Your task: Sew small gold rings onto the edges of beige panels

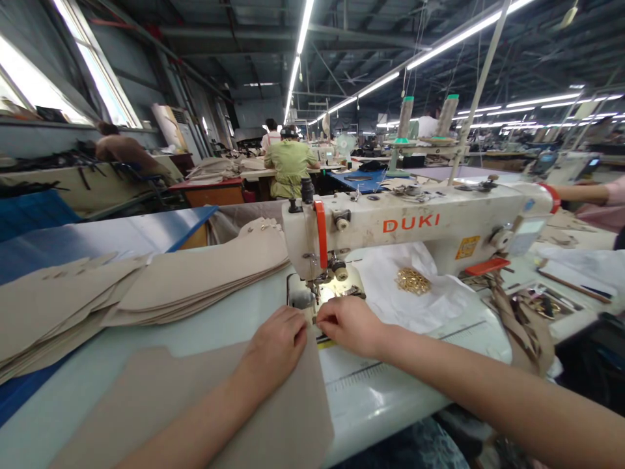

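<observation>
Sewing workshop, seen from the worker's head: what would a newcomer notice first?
Probably the white sewing machine, right of centre, with its red DUKI lettering. Near its needle end, the left hand rests on a beige panel, with the right hand just beside it. Gold-coloured pieces lie on a white sheet beyond the right hand, and piled beige panels lie at the left.

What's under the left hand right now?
A flat beige piece lies under the left hand, on the pale tabletop. The hand and forearm cover part of it, so what lies directly beneath the curled fingers cannot be seen.
</observation>
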